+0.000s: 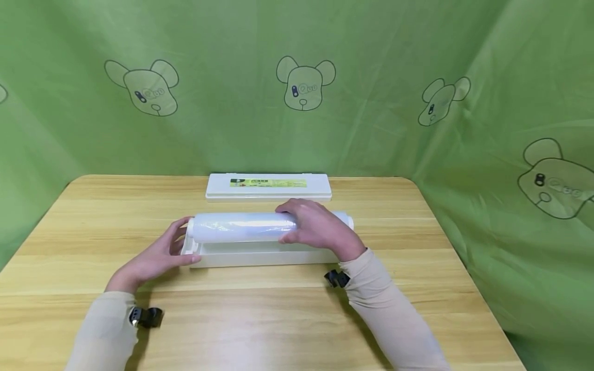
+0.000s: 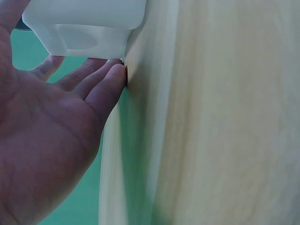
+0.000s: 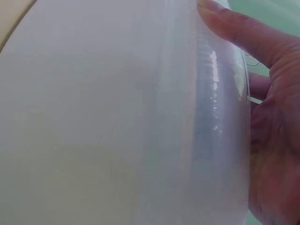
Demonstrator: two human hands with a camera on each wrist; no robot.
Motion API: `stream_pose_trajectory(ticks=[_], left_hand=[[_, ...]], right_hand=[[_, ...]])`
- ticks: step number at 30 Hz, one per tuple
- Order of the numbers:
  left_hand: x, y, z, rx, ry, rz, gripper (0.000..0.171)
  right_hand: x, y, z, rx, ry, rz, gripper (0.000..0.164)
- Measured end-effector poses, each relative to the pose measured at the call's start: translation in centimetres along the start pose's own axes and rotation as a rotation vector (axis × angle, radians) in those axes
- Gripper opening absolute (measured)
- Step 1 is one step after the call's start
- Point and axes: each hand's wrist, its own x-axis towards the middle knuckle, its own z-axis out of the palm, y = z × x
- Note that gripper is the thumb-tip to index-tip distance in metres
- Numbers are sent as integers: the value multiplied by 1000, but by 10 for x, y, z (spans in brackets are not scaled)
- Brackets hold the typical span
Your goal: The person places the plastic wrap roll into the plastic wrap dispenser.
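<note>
A roll of cling film (image 1: 241,228) lies lengthwise over a long white box (image 1: 264,259), whose inside shows below the roll along the front. My right hand (image 1: 320,226) grips the roll right of its middle, thumb in front and fingers over the back. In the right wrist view, the shiny film (image 3: 215,117) sits against that hand (image 3: 279,108). At the box's left end, my left hand (image 1: 155,257) holds it, thumb on the front wall and fingers at the back. The left wrist view shows the box's end (image 2: 89,37) between thumb and fingers.
Behind the box lies a long white lid (image 1: 213,188) with a yellow-green label (image 1: 274,183). The wooden table (image 1: 260,319) meets a green curtain (image 1: 223,139) printed with bear-like outlines at its back and sides. Black wrist cameras (image 1: 150,317) sit on both sleeves.
</note>
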Motion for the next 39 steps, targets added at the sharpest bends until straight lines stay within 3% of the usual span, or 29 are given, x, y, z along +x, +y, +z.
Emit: stream_pose_trajectory(ticks=[25, 39], left_hand=[[3, -2, 0, -37, -4, 30, 98], [1, -2, 0, -10, 2, 3, 100]], right_hand=[[6, 1, 14, 69, -47, 67, 61], [4, 6, 24, 78, -71, 73, 60]])
